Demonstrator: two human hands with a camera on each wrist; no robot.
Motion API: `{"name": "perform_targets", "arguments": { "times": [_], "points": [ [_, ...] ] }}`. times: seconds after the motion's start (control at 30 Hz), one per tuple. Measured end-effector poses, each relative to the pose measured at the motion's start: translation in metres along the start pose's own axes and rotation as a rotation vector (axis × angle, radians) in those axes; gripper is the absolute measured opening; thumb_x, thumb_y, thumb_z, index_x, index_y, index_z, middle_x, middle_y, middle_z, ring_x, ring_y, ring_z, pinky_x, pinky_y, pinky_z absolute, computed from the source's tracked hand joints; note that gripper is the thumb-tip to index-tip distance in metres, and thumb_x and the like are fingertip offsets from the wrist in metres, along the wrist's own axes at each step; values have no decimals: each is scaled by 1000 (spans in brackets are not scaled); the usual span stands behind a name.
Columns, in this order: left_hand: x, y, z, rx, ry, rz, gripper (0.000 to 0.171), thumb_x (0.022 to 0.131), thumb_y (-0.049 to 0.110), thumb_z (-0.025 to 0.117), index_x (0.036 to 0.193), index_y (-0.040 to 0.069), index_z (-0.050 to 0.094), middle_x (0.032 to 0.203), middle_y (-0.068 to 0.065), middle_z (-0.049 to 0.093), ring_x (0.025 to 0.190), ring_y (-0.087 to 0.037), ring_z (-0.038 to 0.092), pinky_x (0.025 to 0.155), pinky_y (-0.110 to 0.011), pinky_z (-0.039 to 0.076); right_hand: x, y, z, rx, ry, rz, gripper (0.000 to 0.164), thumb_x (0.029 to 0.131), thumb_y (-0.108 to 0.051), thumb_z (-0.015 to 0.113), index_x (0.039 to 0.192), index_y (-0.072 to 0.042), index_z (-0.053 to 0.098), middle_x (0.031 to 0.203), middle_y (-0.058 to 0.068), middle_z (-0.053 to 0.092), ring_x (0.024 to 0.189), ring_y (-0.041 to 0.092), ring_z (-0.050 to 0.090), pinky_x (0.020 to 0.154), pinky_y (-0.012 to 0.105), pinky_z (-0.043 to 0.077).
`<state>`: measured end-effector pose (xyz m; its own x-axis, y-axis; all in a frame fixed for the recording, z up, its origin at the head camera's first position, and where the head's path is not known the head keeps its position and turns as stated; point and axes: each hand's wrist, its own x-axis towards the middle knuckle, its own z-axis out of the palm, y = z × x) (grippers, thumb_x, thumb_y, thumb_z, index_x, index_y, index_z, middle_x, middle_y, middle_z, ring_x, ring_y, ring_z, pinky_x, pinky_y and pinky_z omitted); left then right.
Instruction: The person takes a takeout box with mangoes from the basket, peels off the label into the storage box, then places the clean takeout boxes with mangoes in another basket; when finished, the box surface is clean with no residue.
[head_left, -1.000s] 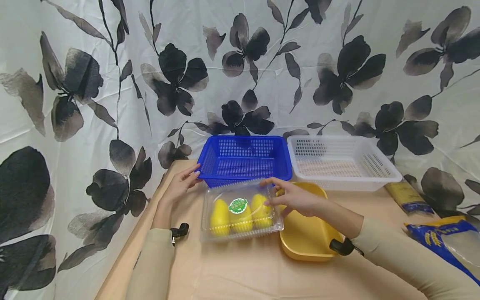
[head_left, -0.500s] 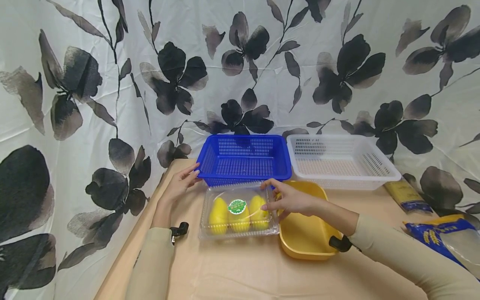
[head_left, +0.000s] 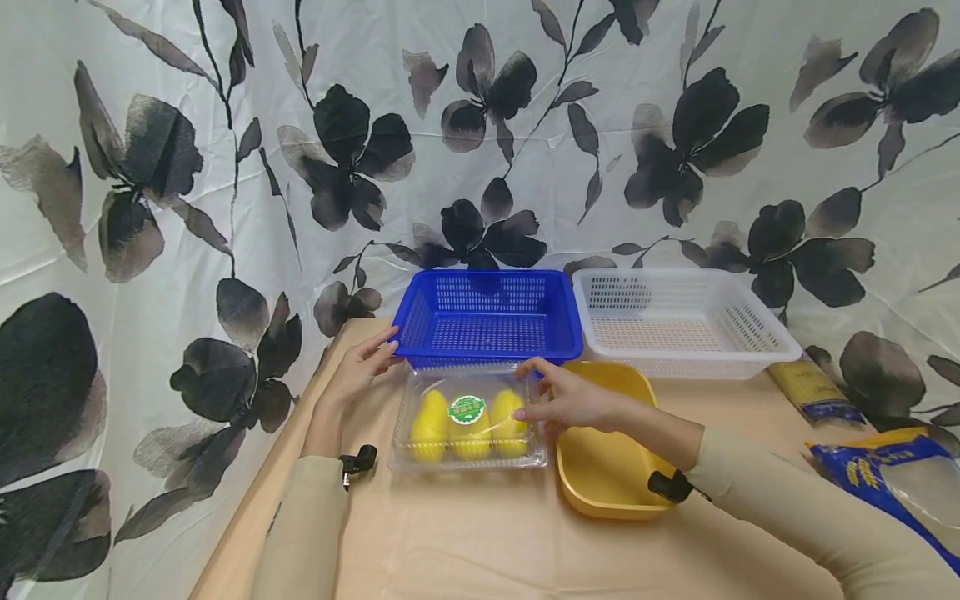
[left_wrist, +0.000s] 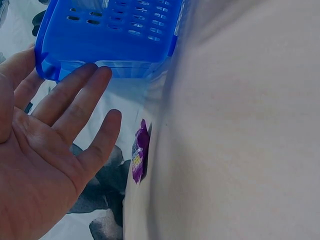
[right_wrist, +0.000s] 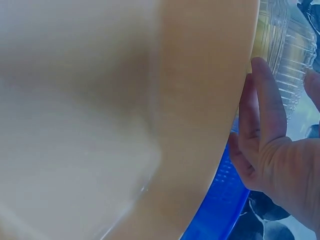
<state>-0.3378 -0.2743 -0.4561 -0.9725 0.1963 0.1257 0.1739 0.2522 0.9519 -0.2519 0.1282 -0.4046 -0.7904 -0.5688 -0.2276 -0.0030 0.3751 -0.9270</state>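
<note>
Floral cloth [head_left: 570, 192]: white with black and grey blooms, hanging behind everything.
Surface [head_left: 465, 533]: pale tan.
White basket [head_left: 675, 368]: slotted, at the back right.
Blue basket [head_left: 487, 323]: slotted too, just left of the white one.
Yellow tub [head_left: 607, 467]: rounded, in front of where the two baskets meet.
Clear container [head_left: 487, 380]: lid down, in front of the blue basket and left of the tub; whether its base touches the surface is unclear.
Blue-and-yellow bag [head_left: 862, 469]: at far right.
Right hand [head_left: 573, 402]: partly closed, thumb and fingers gripping the clear container's right end.
Left hand [head_left: 351, 373]: fingers extended and spread, fingertips touching the blue basket's left rim.
Yellow packet [head_left: 816, 390]: by the white basket's right front corner.
Three yellow fruits [head_left: 472, 443]: in a row inside the container.
Purple packet [left_wrist: 140, 154]: near the surface's edge, left wrist view.
Green-and-white sticker [head_left: 467, 409]: on the lid.
</note>
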Motion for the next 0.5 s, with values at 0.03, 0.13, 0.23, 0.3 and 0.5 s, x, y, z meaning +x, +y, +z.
{"name": "perform_targets", "arguments": {
  "times": [0.03,0.13,0.23,0.3,0.5],
  "points": [
    [0,-1,0,4,-2,3,56,108,35,57,159,17,45,154,-22,53,133,-51,55,116,-65,39,0,-1,1,-11,3,5,74,92,-26,82,149,-15,37,109,20,48,67,25,65,68,45,65],
    [1,-1,-1,8,-11,11,56,108,35,56,159,15,44,153,-22,54,133,-51,55,116,-65,39,1,-3,2,-67,20,25,75,91,-30,83,149,-18,37,107,20,54,66,26,67,67,46,65],
    [2,-1,-2,20,-31,25,56,109,33,55,160,13,43,154,-22,53,132,-51,56,115,-67,39,0,-6,1,-194,45,26,78,89,-38,84,149,-19,38,104,19,62,65,27,70,66,50,65],
    [3,-1,-2,22,-35,26,55,109,32,55,159,13,43,154,-22,53,131,-51,57,114,-67,40,-1,-9,1,-304,57,8,82,88,-41,84,151,-18,39,95,18,66,61,27,70,63,51,64],
    [3,-2,-3,37,-34,32,54,110,32,54,160,13,43,152,-22,54,131,-51,57,113,-67,41,2,-18,-2,-566,72,-85,82,88,-45,82,150,-5,47,82,10,66,51,25,67,46,41,59]
  ]
}}
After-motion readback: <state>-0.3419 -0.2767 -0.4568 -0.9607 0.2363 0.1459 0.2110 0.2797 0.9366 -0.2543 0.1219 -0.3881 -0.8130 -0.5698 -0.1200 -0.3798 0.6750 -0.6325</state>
